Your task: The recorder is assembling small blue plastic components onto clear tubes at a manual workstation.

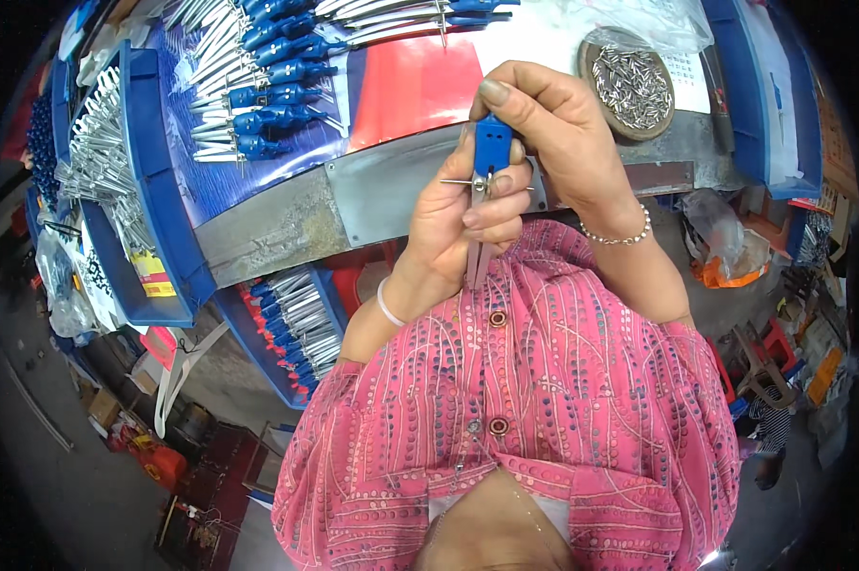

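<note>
Blue-headed drawing compass with two thin silver metal legs (486, 186) sits upright between both hands, above the edge of the grey metal-topped bench (391, 190) and in front of the person's pink patterned shirt (543, 381). One such compass is held; its legs point down toward the shirt and lie close together, and a thin cross pin sticks out sideways just under the blue head.

Left hand (463, 224) is curled shut around the legs and the hinge, fingers wrapped across the front. Right hand (553, 133) is closed on the blue head from above, thumb and fingertips pinching it. The two hands touch each other around the tool.

On the bench, well behind the hands, lie about eight finished blue-headed compasses in a row (267, 90) on a blue sheet, more of them at the top edge. One round shallow tray of small silver metal pins (632, 88) stands to the right, near the right hand. One blue plastic bin of silver metal legs (115, 162) stands at the left, and another blue bin of parts (296, 328) sits lower, below the bench edge
</note>
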Demonstrator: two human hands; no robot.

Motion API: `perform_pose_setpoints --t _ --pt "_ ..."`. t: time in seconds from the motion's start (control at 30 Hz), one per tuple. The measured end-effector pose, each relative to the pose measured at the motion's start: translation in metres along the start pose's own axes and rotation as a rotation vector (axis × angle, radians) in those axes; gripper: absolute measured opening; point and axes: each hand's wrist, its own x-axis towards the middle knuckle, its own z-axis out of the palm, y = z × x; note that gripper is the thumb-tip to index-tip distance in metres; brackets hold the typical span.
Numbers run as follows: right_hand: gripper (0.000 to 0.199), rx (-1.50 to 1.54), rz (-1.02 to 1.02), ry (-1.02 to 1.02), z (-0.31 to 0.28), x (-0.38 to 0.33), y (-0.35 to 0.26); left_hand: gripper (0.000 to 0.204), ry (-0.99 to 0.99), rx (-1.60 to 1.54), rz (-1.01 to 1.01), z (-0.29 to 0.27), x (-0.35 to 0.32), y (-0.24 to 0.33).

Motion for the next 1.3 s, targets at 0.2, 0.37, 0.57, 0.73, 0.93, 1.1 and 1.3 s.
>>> perform_pose_setpoints --t 0.2,0.37,0.57,0.73,0.93,1.1,1.3 --pt "0.017 -0.033 -0.068 -0.021 -0.002 0.005 -0.001 0.039 -0.008 0.058 0.008 0.004 0.002 0.002" --pt "0.02 -0.113 -0.03 -0.056 -0.005 0.009 -0.011 0.039 -0.034 0.024 0.008 0.007 0.005 0.006" --pt "0.02 -0.163 -0.115 0.107 -0.025 0.001 -0.016 0.04 -0.076 0.003 0.03 0.016 0.007 0.009" --pt "0.019 -0.322 -0.13 0.236 -0.068 -0.022 -0.021 0.039 -0.071 -0.005 0.049 0.015 0.008 0.01" --pt "0.017 -0.631 -0.237 0.419 -0.108 -0.039 -0.031 0.038 -0.047 -0.02 0.043 0.012 0.012 0.009" --pt "0.017 -1.208 -0.26 0.361 -0.124 -0.037 -0.03 0.037 0.001 0.007 0.058 0.011 0.006 0.007" --pt "0.018 -1.528 -0.324 0.281 -0.118 -0.018 -0.023 0.038 0.031 0.014 0.071 0.008 0.002 0.004"
